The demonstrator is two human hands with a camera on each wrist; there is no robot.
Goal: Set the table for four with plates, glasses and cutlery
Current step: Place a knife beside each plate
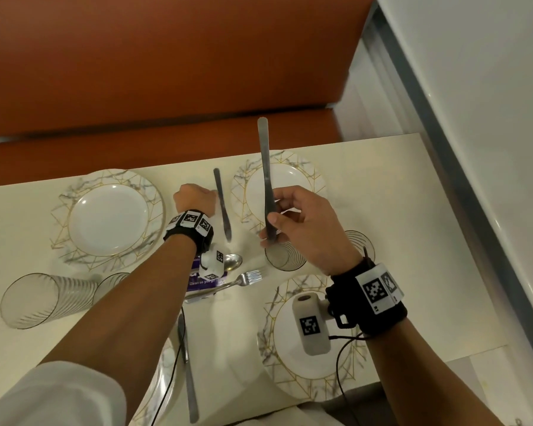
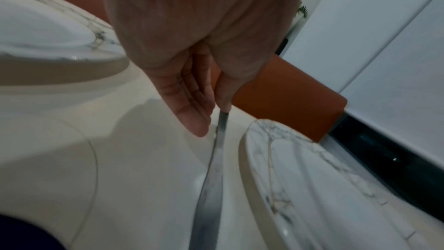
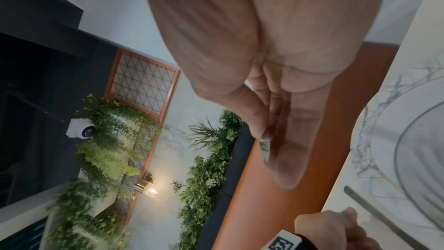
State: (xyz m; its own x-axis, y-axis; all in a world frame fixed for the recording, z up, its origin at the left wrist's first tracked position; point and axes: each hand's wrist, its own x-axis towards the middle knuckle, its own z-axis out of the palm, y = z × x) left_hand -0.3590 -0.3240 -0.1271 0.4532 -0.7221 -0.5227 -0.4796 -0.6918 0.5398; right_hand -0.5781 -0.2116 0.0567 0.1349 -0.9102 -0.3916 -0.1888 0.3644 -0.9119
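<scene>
Four marble-patterned plates sit on the cream table: far left (image 1: 111,219), far right (image 1: 285,186), near right (image 1: 290,364) and near left (image 1: 163,379), which my arm partly hides. A knife (image 1: 222,207) lies between the two far plates. My left hand (image 1: 194,199) pinches its handle (image 2: 222,121) between thumb and fingers. My right hand (image 1: 277,219) holds a second knife (image 1: 265,173) upright above the far right plate, handle end up; only a sliver of that second knife (image 3: 265,147) shows in the right wrist view.
Two ribbed glasses lie on their sides at the left (image 1: 40,299) (image 1: 111,284); two more glasses (image 1: 285,256) (image 1: 359,244) stand by my right hand. A spoon (image 1: 233,261), a fork (image 1: 240,279) and a purple packet (image 1: 206,281) lie mid-table. A third knife (image 1: 188,370) lies near me. An orange bench (image 1: 166,72) runs behind.
</scene>
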